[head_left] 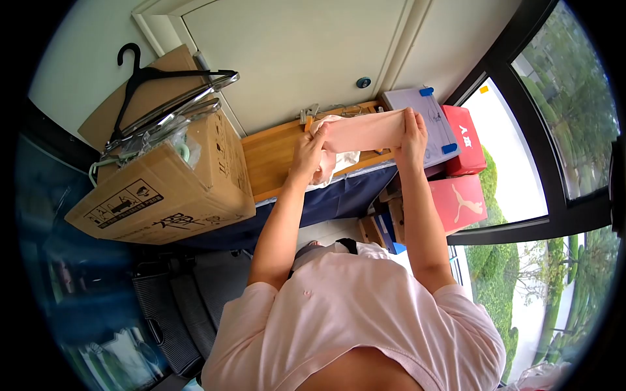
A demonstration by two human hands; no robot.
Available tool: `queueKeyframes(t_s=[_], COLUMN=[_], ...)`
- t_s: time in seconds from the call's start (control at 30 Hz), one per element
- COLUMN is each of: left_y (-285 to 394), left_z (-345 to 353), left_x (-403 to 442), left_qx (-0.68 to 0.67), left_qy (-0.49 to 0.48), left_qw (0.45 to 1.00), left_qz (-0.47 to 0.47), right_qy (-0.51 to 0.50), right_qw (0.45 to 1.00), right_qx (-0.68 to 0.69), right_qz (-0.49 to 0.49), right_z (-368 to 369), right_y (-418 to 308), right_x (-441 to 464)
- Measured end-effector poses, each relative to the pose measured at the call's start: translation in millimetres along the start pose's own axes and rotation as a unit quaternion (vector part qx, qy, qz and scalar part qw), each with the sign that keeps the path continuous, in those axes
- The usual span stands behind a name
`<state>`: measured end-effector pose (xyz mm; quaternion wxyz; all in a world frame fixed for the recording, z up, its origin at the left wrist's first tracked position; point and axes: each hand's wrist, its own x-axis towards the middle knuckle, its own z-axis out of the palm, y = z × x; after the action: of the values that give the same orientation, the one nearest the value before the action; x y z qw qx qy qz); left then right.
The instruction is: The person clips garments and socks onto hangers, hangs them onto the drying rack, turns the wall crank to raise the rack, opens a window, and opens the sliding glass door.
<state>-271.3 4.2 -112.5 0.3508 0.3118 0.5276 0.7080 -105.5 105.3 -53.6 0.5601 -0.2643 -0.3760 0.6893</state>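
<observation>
A pale pink cloth [365,132] is pulled taut between my two hands, above the wooden tabletop. My left hand [308,154] is closed on its left end, where the fabric bunches and hangs down. My right hand [412,141] pinches the upper right corner, thumb in front. White fabric [345,160] shows below and behind the pink cloth; I cannot tell whether the two are joined. The kind of garment or cloth is not clear.
A wooden tabletop [272,163] with a dark blue side runs along the wall. An open cardboard box [176,189] with a black hanger [134,81] stands left. A pale plastic box [430,124], a red box [464,140] and a Puma box [458,202] sit right, beside the window.
</observation>
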Motion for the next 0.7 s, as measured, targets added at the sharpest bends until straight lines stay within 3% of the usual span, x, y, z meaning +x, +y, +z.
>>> queueKeyframes(t_s=[0.13,0.23,0.3,0.37,0.4,0.43,0.47,0.57,0.63,0.7], left_y=[15.3,28.3,25.8,18.2,27.0,43.5,52.1,35.2,41.7,44.9], left_z=[4.9,6.8,-0.5,-7.5,-3.0,5.4,9.9,6.4,12.7,12.3], left_x=[1.3,0.4,1.3,4.0,-0.6,-9.2,-14.1,-5.6,-8.3,-7.9], left_qx=[0.005,-0.171,-0.207,-0.161,-0.161,-0.115,-0.068,0.051,0.050,0.049], left_qy=[0.093,0.125,0.104,-0.023,-0.023,-0.065,-0.106,-0.245,-0.255,-0.265], left_qw=[0.996,0.975,0.968,0.983,0.983,0.990,0.992,0.968,0.966,0.963], left_qz=[0.011,-0.060,-0.095,-0.088,-0.089,-0.059,-0.030,-0.015,-0.001,0.015], right_qy=[0.012,0.051,0.067,0.035,-0.041,-0.117,-0.139,-0.127,-0.116,-0.283], right_qw=[0.998,0.996,0.995,0.996,0.974,0.917,0.902,0.951,0.970,0.925], right_qx=[-0.024,-0.025,-0.043,-0.072,-0.219,-0.359,-0.389,-0.279,-0.202,-0.197], right_qz=[-0.056,-0.070,-0.058,-0.035,0.049,0.131,0.125,0.044,0.075,0.159], right_z=[-17.8,-27.8,-40.8,-64.8,-71.7,-75.0,-74.6,-16.7,3.6,-2.1], right_y=[14.5,18.7,28.6,31.2,28.4,28.3,32.4,12.2,7.3,16.9], right_x=[-4.3,-8.3,-6.2,-1.2,1.3,2.7,2.0,-16.7,-22.8,-11.5])
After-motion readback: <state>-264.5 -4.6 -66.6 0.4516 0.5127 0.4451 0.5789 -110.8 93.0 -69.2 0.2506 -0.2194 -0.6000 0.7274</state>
